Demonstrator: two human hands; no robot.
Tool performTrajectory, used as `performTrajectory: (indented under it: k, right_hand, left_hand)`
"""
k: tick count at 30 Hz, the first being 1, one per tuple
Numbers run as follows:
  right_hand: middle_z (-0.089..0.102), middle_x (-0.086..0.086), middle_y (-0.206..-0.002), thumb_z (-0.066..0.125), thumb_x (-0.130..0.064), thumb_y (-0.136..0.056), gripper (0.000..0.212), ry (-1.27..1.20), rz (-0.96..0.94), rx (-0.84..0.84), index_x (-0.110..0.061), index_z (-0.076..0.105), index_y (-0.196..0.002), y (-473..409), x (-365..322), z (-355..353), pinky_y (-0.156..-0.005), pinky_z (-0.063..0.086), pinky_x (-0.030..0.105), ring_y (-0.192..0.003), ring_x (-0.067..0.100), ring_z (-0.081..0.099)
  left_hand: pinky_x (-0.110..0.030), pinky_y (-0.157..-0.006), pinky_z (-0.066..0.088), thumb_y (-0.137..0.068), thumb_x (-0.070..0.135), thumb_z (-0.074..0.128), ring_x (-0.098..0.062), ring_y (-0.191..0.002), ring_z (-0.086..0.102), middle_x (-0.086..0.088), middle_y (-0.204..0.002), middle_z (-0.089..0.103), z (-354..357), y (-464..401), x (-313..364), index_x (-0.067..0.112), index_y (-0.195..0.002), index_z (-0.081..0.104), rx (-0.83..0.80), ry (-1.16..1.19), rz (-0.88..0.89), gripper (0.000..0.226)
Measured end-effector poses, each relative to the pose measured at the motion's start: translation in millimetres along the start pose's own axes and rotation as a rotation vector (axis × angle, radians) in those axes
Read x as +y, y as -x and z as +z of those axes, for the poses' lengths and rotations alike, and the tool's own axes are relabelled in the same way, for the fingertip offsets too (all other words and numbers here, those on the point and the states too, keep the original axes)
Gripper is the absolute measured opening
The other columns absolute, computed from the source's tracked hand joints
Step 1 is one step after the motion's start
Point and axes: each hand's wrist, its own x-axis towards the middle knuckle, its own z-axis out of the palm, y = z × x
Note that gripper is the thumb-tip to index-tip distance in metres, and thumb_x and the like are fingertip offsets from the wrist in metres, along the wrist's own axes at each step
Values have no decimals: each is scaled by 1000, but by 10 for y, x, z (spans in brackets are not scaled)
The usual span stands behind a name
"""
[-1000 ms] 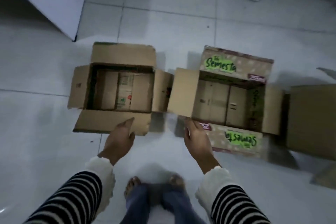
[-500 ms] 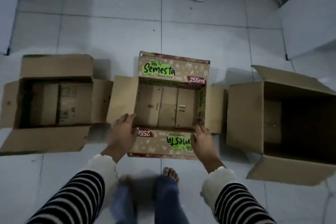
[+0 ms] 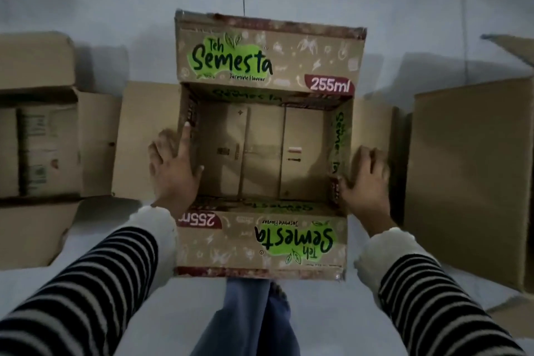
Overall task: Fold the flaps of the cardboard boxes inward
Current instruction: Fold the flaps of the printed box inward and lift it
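Note:
An open "Teh Semesta" cardboard box (image 3: 260, 153) stands on the floor in front of me, all its flaps spread outward. My left hand (image 3: 173, 165) lies on the box's left edge, fingers on the plain left flap (image 3: 144, 124) and thumb inside the rim. My right hand (image 3: 365, 179) rests on the plain right flap (image 3: 372, 124) at the box's right edge, thumb at the rim. The printed far flap (image 3: 268, 58) and printed near flap (image 3: 260, 243) lie open.
A second open brown box (image 3: 43, 139) sits to the left, its flaps out and touching the middle box's left flap. A third open box (image 3: 468, 176) stands at the right. My legs in jeans (image 3: 251, 318) are below the near flap. The floor is pale tile.
The view has swung right and come closer, centring the Semesta box. Both hands moved from the near flaps out to the box's left and right side flaps.

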Motion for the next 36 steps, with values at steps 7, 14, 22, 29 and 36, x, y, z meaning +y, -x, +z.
performTrajectory:
  k: [7, 14, 22, 29, 36]
  right_hand:
    - [2, 13, -157, 62, -23, -81, 89, -62, -12, 33, -33, 2, -146, -143, -59, 195, -113, 6, 60, -141, 42, 3]
    - [-6, 7, -157, 64, -42, -81, 75, -393, 40, -6, -63, 13, -132, -337, -221, 155, -100, 26, 73, -138, 48, 14]
    - [10, 18, -150, 51, -86, -48, 95, -282, 146, -45, -74, -5, -124, -296, -211, 90, -98, 26, 73, -132, 53, 16]
    - [26, 22, -135, 69, -55, -70, 82, -218, 187, 266, -50, 21, -137, -71, -325, -279, -105, 32, 56, -119, 47, 35]
    - [66, 19, -108, 59, -11, -87, 66, -152, -206, 66, -37, 29, -140, 264, -514, -699, -81, 55, 51, -87, 36, 65]
  left_hand:
    - [-56, -113, 15, -88, 6, 50, -41, -141, 0, -12, -157, -7, -59, -217, -350, 37, -144, -2, 11, -52, -18, 82]
    - [-65, -109, 12, -77, 49, 63, -49, -139, 2, -23, -155, -3, -184, -360, -742, 42, -141, -6, -14, 63, -172, 95]
    - [-71, -104, 20, -38, 81, 62, -55, -133, 13, -30, -149, 3, -293, -432, -935, 62, -125, -23, -92, 191, -313, 123]
    - [-60, -97, 37, -68, 23, 77, -52, -109, 42, -30, -129, 31, -678, -63, -915, 47, -138, 6, 255, 200, -244, 102]
    - [-52, -91, 48, -79, 5, 65, -45, -108, 53, -25, -135, 47, -922, 260, -760, 34, -141, 22, 36, 201, -8, 81]
